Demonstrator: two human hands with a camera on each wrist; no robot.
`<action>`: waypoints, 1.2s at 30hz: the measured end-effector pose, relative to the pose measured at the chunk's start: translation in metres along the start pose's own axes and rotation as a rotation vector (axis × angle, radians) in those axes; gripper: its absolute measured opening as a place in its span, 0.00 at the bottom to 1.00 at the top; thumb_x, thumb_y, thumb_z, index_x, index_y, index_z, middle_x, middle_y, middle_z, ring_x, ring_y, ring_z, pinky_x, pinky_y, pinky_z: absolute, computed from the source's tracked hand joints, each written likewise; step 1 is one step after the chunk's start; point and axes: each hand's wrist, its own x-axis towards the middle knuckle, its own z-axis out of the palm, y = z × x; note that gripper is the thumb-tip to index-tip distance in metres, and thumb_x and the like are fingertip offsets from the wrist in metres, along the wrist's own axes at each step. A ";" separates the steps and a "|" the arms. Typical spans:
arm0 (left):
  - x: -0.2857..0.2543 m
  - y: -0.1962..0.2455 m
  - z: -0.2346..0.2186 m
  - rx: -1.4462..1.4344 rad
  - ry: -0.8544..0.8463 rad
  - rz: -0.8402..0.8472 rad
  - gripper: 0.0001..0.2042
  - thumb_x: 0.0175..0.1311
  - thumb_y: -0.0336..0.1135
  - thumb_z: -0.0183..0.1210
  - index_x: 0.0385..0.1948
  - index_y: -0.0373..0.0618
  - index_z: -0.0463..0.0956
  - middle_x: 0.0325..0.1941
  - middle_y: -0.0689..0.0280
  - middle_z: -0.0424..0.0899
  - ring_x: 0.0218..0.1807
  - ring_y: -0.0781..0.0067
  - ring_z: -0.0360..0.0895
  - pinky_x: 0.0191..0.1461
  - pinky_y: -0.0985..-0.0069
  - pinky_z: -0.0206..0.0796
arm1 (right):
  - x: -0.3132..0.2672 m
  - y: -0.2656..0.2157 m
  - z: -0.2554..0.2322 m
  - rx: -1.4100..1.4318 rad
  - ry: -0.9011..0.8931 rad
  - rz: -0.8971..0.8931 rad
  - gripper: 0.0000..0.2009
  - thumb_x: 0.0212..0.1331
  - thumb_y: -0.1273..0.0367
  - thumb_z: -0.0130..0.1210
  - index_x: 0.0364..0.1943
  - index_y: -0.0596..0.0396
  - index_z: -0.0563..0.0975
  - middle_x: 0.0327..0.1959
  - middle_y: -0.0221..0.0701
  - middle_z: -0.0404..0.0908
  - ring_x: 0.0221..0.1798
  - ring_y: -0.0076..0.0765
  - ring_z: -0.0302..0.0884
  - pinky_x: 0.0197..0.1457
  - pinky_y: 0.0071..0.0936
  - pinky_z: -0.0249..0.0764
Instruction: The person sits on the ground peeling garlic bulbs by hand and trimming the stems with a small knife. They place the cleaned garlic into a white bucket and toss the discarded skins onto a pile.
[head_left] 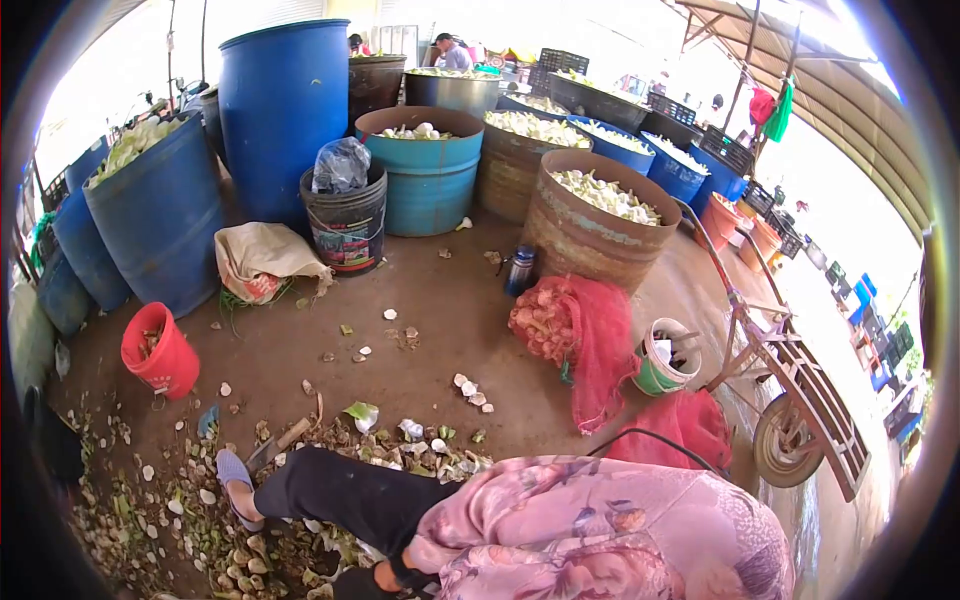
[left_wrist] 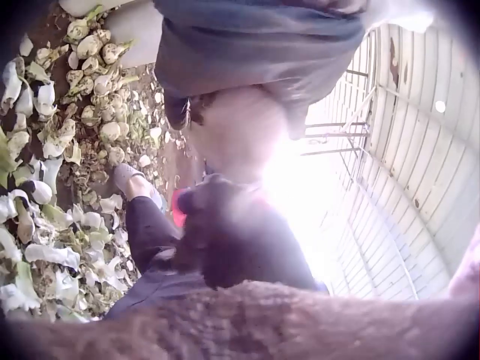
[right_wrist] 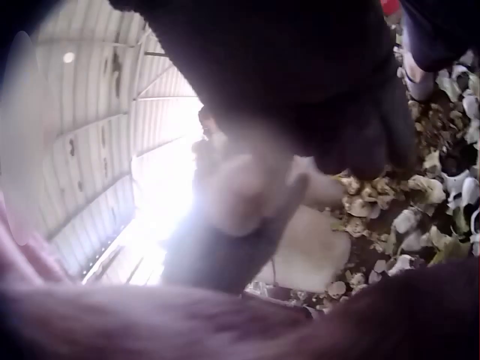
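Note:
Both hands wear dark gloves. In the left wrist view my left hand curls over a pale, blurred, rounded vegetable. My right hand is close below it, knuckles bent; whether it holds a tool I cannot tell. The right wrist view has my right hand large and dark at the top, fingers bent downward. The same pale vegetable shows beside it, with my left hand underneath. In the head view only part of the right hand appears at the bottom edge; the left is hidden.
Whole vegetables and pale peelings cover the ground around my foot. A red bucket stands beyond it. Farther off are a rusty drum full of cut vegetables, blue barrels, red mesh sacks and a hand cart.

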 end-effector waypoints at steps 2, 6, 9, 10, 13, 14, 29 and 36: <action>-0.004 0.000 0.003 0.015 -0.017 0.007 0.19 0.63 0.47 0.43 0.44 0.38 0.67 0.45 0.58 0.72 0.45 0.65 0.71 0.51 0.68 0.65 | -0.012 -0.009 0.014 -0.002 -0.036 0.084 0.08 0.46 0.66 0.49 0.21 0.56 0.74 0.19 0.36 0.72 0.22 0.37 0.69 0.27 0.34 0.66; -0.014 -0.001 0.015 0.030 -0.035 0.021 0.19 0.63 0.47 0.43 0.44 0.39 0.67 0.45 0.58 0.73 0.45 0.65 0.72 0.51 0.69 0.65 | -0.030 -0.016 0.033 -0.011 -0.092 0.231 0.09 0.47 0.65 0.48 0.23 0.55 0.75 0.22 0.35 0.73 0.25 0.36 0.70 0.30 0.34 0.66; -0.023 0.003 0.027 0.042 -0.069 0.043 0.19 0.63 0.47 0.43 0.43 0.39 0.68 0.45 0.58 0.73 0.45 0.65 0.72 0.51 0.69 0.65 | -0.023 -0.018 0.024 0.021 -0.156 0.384 0.09 0.47 0.64 0.48 0.24 0.54 0.76 0.24 0.34 0.75 0.27 0.36 0.72 0.32 0.34 0.67; -0.026 0.005 0.030 0.051 -0.076 0.051 0.19 0.63 0.47 0.43 0.43 0.39 0.68 0.45 0.58 0.73 0.45 0.65 0.72 0.50 0.69 0.66 | -0.021 -0.018 0.019 0.031 -0.182 0.433 0.09 0.47 0.64 0.48 0.24 0.53 0.76 0.25 0.34 0.75 0.28 0.35 0.72 0.33 0.34 0.67; -0.034 0.013 0.031 0.050 -0.064 0.071 0.19 0.63 0.47 0.44 0.42 0.39 0.68 0.45 0.58 0.73 0.45 0.65 0.72 0.50 0.69 0.66 | -0.029 0.045 -0.017 0.610 -0.354 -1.106 0.08 0.45 0.65 0.49 0.24 0.53 0.76 0.24 0.33 0.75 0.27 0.34 0.72 0.31 0.32 0.67; -0.036 0.014 0.027 0.046 -0.047 0.076 0.19 0.63 0.47 0.44 0.42 0.39 0.68 0.45 0.58 0.73 0.45 0.65 0.72 0.50 0.69 0.66 | -0.029 0.058 -0.030 0.691 -0.376 -1.296 0.08 0.45 0.65 0.49 0.23 0.53 0.76 0.24 0.33 0.75 0.26 0.33 0.71 0.30 0.32 0.66; -0.139 -0.019 -0.124 -0.580 0.564 0.136 0.18 0.62 0.48 0.45 0.40 0.41 0.70 0.44 0.59 0.74 0.45 0.66 0.72 0.48 0.70 0.67 | -0.052 0.085 -0.135 0.471 -0.318 -2.246 0.04 0.35 0.68 0.55 0.20 0.50 0.74 0.19 0.28 0.74 0.21 0.26 0.69 0.20 0.24 0.63; -0.152 -0.032 -0.119 -0.882 0.580 0.187 0.23 0.63 0.50 0.41 0.46 0.36 0.67 0.46 0.57 0.74 0.46 0.64 0.72 0.52 0.70 0.64 | -0.050 0.058 -0.147 0.174 -0.214 -2.022 0.09 0.42 0.65 0.51 0.23 0.57 0.76 0.25 0.43 0.76 0.31 0.47 0.75 0.35 0.39 0.70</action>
